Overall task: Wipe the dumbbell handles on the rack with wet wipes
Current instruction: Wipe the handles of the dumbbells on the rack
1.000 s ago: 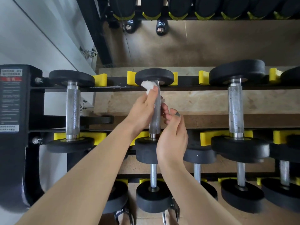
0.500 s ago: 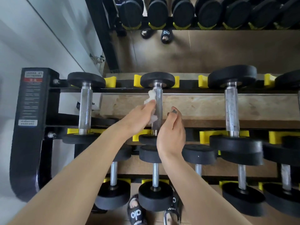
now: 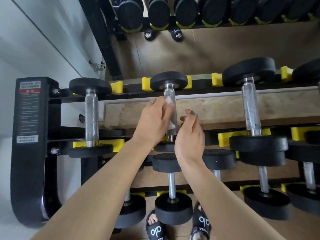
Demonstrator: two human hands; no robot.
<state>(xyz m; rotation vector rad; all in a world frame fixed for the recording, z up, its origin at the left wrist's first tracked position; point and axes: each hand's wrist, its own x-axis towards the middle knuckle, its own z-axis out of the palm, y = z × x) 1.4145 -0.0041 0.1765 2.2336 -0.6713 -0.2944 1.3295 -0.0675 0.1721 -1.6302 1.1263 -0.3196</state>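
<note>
A black dumbbell with a knurled steel handle (image 3: 170,103) lies across the top tier of the rack (image 3: 34,135), second from the left. My left hand (image 3: 154,120) wraps a white wet wipe (image 3: 168,101) round that handle, gripping it from the left. My right hand (image 3: 189,135) hovers just right of the handle with fingers loosely curled, holding nothing. Two more top-tier dumbbells, one at the left (image 3: 91,115) and a bigger one at the right (image 3: 251,108), show bare handles.
Lower tiers hold more dumbbells (image 3: 172,186) on yellow cradles (image 3: 225,137). A mirror behind reflects the rack and my slippers. My feet in black slippers (image 3: 200,220) stand at the rack's base. A white wall lies to the left.
My left hand has slid the wipe down from the handle's far end to its middle, covering most of it. My right hand drew slightly away to the right. The camera tilted.
</note>
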